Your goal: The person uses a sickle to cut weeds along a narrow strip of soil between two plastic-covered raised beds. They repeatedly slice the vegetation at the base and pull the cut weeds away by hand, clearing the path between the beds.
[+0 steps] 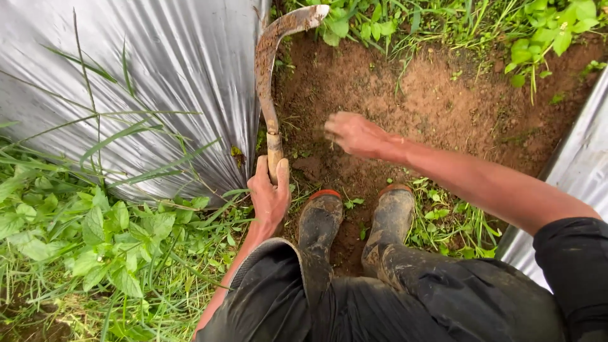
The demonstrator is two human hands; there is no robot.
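My left hand (269,193) grips the wooden handle of a sickle (269,69), whose rusty curved blade points away from me and ends near the green weeds at the top. My right hand (354,134) hovers, blurred by motion, over the bare brown soil (437,104); its fingers look loosely bent and I see nothing in them. My two muddy rubber boots (354,221) stand on the soil just below both hands.
Silver plastic mulch sheeting (158,82) covers the ground at left, and another strip (570,183) runs along the right edge. Leafy weeds and grass (95,247) grow at lower left, more weeds (506,25) along the top, some grass beside the right boot.
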